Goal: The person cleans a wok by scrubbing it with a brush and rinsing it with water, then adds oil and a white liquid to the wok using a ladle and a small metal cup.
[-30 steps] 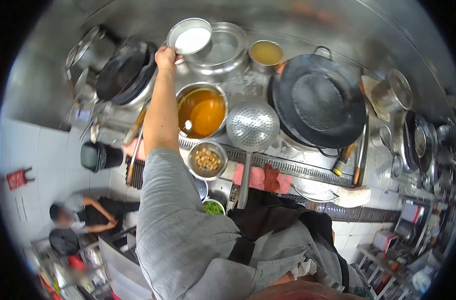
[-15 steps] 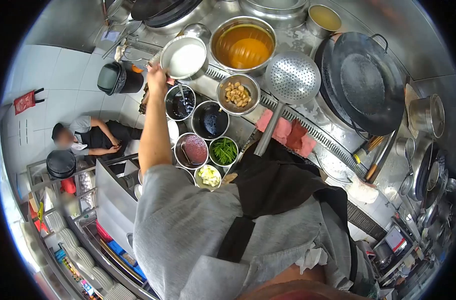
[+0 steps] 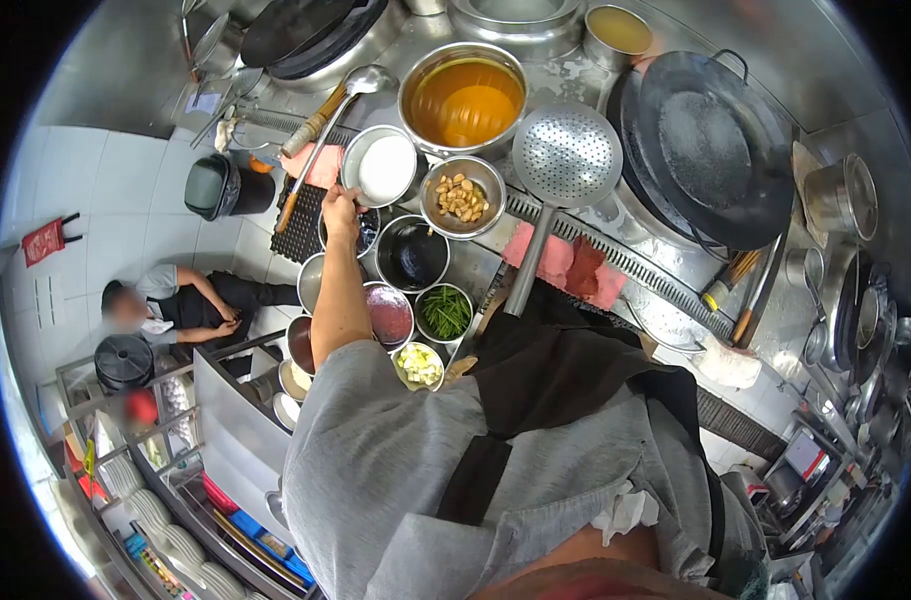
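Note:
My left hand grips the near rim of a steel bowl with white contents, fingers closed on its edge. The bowl is beside a larger steel pot of amber liquid and a small bowl of tan, nut-like pieces. Under and beside my wrist are a pot of dark sauce, partly hidden, and another dark pot. Nearer my body are containers of pinkish contents, cut green vegetables and pale chopped pieces. My right hand does not show.
A perforated strainer lies across the counter edge, by pink cloths. Large woks stand right. A ladle and a bamboo brush lie left. A person in a dark apron is at far left.
My left hand has brought the bowl of white contents back toward me and to the right. The ladle and bamboo brush behind it now show more fully. The view has shifted slightly.

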`<state>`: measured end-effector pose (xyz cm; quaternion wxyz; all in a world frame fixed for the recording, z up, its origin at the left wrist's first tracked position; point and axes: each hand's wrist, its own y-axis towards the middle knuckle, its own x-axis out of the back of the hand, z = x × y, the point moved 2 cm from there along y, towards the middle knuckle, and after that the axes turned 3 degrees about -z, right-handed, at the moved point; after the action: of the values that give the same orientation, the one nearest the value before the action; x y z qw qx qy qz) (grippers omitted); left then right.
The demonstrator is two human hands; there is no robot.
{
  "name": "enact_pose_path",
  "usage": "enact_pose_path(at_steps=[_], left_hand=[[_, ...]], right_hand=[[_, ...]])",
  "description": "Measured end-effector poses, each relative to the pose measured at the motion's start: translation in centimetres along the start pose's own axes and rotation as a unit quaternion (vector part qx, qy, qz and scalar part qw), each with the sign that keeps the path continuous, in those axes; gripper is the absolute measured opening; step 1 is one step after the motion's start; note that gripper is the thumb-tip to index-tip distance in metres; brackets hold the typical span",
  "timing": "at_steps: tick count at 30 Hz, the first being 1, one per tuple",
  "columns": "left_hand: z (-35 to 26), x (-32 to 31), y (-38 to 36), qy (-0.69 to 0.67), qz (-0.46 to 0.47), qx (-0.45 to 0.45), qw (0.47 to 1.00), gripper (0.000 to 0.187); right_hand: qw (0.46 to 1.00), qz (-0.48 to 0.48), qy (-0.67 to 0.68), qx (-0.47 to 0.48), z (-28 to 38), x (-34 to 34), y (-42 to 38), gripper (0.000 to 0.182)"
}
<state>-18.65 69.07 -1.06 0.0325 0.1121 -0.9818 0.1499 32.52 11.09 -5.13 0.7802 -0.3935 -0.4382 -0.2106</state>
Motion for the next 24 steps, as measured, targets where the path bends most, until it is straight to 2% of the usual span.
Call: enact_pose_path(at_steps=[1, 3, 4, 5, 6, 7, 8, 9, 10, 11, 12, 13, 15, 16, 17, 19, 20, 22, 23, 24], left_hand=[[0.5, 0.1, 0.4, 0.002, -0.004, 0.000, 1.000, 0.018], [1.1, -0.2, 0.7, 0.128, -0.016, -0.010, 0.992, 0.014], [2.3, 0.0, 1.9, 0.191, -0.002, -0.028, 0.981, 0.015], [2.0, -0.2, 2.1, 0.255, 0.021, -0.006, 0.967, 0.018], [1.0, -0.5, 2.3, 0.424, 0.030, -0.070, 0.902, 0.029], [2.3, 0.0, 4.4, 0.550, -0.019, -0.193, 0.812, 0.042], [2.4, 0.3, 5.3, 0.540, 0.017, -0.211, 0.814, 0.046], [3.2, 1.0, 6.8, 0.520, 0.061, -0.196, 0.829, 0.043], [4.3, 2.0, 8.9, 0.532, 0.071, -0.125, 0.834, 0.041], [2.9, 1.8, 7.3, 0.485, 0.092, -0.043, 0.868, 0.033], [-0.3, 0.4, 3.4, 0.381, 0.103, 0.048, 0.918, 0.025], [-2.0, -0.4, 1.5, 0.354, 0.080, 0.051, 0.930, 0.021], [-0.6, 1.5, 4.4, 0.328, 0.152, 0.067, 0.930, 0.033], [-1.3, 1.0, 3.9, 0.377, 0.112, 0.032, 0.919, 0.038], [-2.0, 0.5, 3.1, 0.424, 0.074, -0.005, 0.903, 0.044], [1.6, 3.4, 10.1, 0.523, -0.005, -0.143, 0.840, 0.054], [0.0, 2.0, 7.6, 0.504, -0.024, -0.171, 0.847, 0.055], [-3.6, -1.3, 2.2, 0.465, -0.041, -0.229, 0.854, 0.055], [-4.6, -2.5, 0.6, 0.448, -0.043, -0.256, 0.856, 0.054], [-5.0, -3.1, 0.0, 0.497, -0.075, -0.229, 0.834, 0.049]], right_hand=[[1.000, 0.001, -0.012, -0.001, -0.4, -0.7, 0.2, 0.025], [1.000, -0.003, -0.018, -0.017, -0.2, -1.0, -0.5, 0.026], [0.993, 0.032, 0.033, -0.112, 2.1, 0.4, -1.1, 0.026], [0.972, 0.062, 0.088, -0.208, 3.1, 1.3, -1.6, 0.026], [0.983, 0.046, 0.068, -0.165, 2.4, 1.2, -1.9, 0.026], [0.991, 0.026, 0.046, -0.123, 1.4, 0.7, -1.9, 0.027], [0.988, 0.010, 0.054, -0.144, 0.3, -0.1, -2.0, 0.027], [0.984, 0.014, 0.069, -0.164, -0.8, -1.7, -1.9, 0.028], [0.980, 0.022, 0.082, -0.179, -1.7, -2.7, -1.9, 0.029], [0.957, 0.052, 0.153, -0.242, -2.2, -3.4, -2.2, 0.029], [0.957, 0.041, 0.158, -0.241, -2.6, -4.0, -2.6, 0.030], [0.957, 0.030, 0.163, -0.239, -2.8, -4.4, -2.9, 0.030], [0.964, 0.018, 0.156, -0.213, -3.1, -5.6, -2.8, 0.029], [0.971, 0.004, 0.142, -0.190, -3.9, -5.8, -3.3, 0.029], [0.976, 0.037, 0.072, -0.202, -3.9, -5.7, -3.1, 0.027], [0.950, 0.106, 0.118, -0.270, -2.4, -3.2, -3.5, 0.029], [0.945, 0.098, 0.127, -0.285, -2.0, -2.0, -3.5, 0.029], [0.961, 0.101, 0.117, -0.228, -2.1, -0.2, -3.3, 0.031], [0.960, 0.096, 0.122, -0.233, -3.3, -0.4, -3.4, 0.031], [0.958, 0.070, 0.133, -0.243, -4.8, -0.8, -2.9, 0.035]])
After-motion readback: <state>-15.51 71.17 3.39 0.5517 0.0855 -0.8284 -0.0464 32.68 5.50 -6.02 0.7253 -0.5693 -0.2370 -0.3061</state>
